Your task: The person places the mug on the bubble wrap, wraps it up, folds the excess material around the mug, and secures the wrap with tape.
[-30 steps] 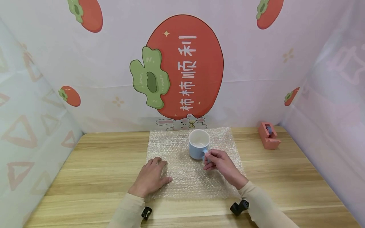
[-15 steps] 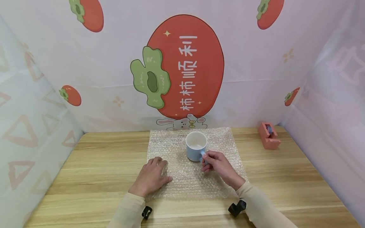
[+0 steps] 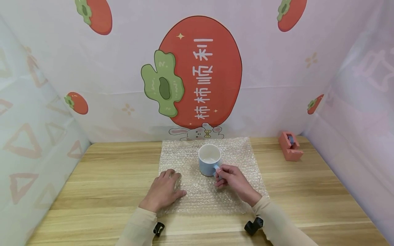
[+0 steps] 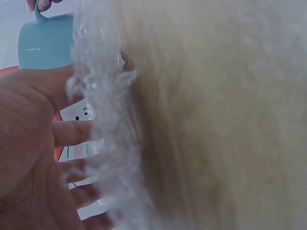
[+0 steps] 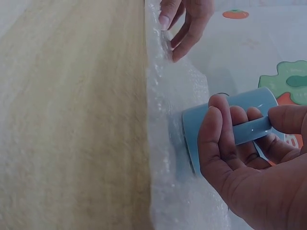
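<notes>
We see the right hand (image 3: 234, 179) holding the blue mug (image 3: 205, 168) by its handle (image 3: 217, 168), above the middle of the bubble wrap (image 3: 200, 201); if the base fully touches it, we cannot surely tell. The left hand (image 3: 163, 191) rests on the wrap's left side, fingers relaxed, thumb apart.

My right hand (image 3: 234, 180) hides part of the handle (image 3: 217, 167) of the light-blue, white-lined round mug (image 3: 206, 168), and I can't tell whether its base touches the clear plastic bubble-wrap sheet (image 3: 197, 201). My beige cloth sleeves (image 3: 136, 228) run off the bottom edge. From my left wrist, the sheet's crumpled rim covers the fingertips of my left hand (image 4: 29, 129), and the pale wooden tabletop (image 4: 230, 120) blurs.
</notes>
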